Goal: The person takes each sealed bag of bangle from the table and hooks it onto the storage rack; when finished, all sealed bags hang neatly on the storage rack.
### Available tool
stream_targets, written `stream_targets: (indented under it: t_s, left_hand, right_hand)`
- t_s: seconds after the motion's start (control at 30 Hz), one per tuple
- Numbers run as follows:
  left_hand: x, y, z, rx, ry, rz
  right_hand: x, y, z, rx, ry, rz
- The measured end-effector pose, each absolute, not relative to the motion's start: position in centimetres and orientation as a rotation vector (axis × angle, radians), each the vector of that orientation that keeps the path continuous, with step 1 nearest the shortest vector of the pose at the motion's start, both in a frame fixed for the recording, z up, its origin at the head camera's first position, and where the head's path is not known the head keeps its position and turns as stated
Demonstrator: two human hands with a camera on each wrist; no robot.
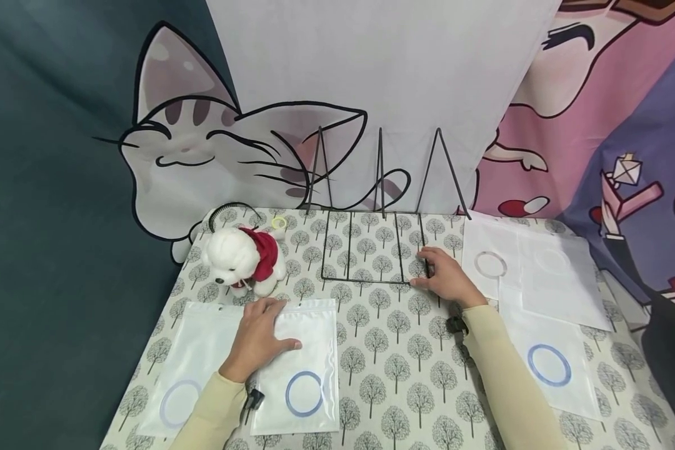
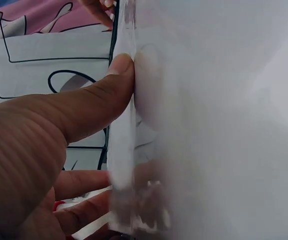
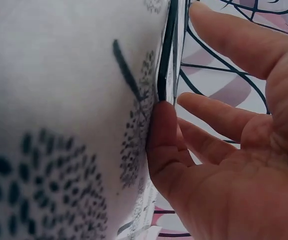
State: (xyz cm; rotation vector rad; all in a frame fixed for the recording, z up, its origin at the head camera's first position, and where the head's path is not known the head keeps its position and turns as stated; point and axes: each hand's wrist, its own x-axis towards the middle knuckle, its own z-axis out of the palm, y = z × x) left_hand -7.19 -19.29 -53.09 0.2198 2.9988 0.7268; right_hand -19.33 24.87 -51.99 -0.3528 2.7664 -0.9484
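Observation:
A black wire rack (image 1: 365, 280) with three pointed uprights stands at the back of the table. My right hand (image 1: 447, 278) is at its front right corner, thumb and fingers spread apart around the corner. In the right wrist view the thumb tip (image 3: 163, 111) touches the end of the black wire (image 3: 168, 55). My left hand (image 1: 261, 337) lies over the top of a clear zip bag (image 1: 306, 331) with a blue ring print, fingers spread. In the left wrist view its thumb (image 2: 111, 102) rests at the bag's zip edge (image 2: 126, 117).
Another zip bag (image 1: 202, 337) with a pale blue ring lies at the left. Behind it stands a white plush dog (image 1: 233, 250) in red, near a black headband (image 1: 212, 215) and a yellow ring (image 1: 279, 219). More bags (image 1: 568, 281) overlap at the right, one with a blue ring (image 1: 568, 369).

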Motion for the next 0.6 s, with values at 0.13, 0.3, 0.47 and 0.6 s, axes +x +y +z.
stream_targets:
  t_s: [0.13,0.3,0.47,0.6]
  left_hand:
    - [-7.3,-19.3,-53.1,0.206,2.998,0.732]
    - [-7.1,-19.0,-52.9,0.151,2.946,0.849]
    - [-7.0,-19.0,-52.1,0.14,2.853,0.983]
    - [-7.4,-19.2,-51.2,0.141,2.736,1.134]
  right_hand:
    - [-19.2,25.0,-52.1,-0.342,2.757,-0.987]
    - [-19.3,24.9,-52.2,-0.391,2.75,-0.959]
    - [-19.3,24.9,-52.1,-0.401,2.766,-0.886]
    - [-19.2,25.1,-52.1,-0.367,2.774,-0.856]
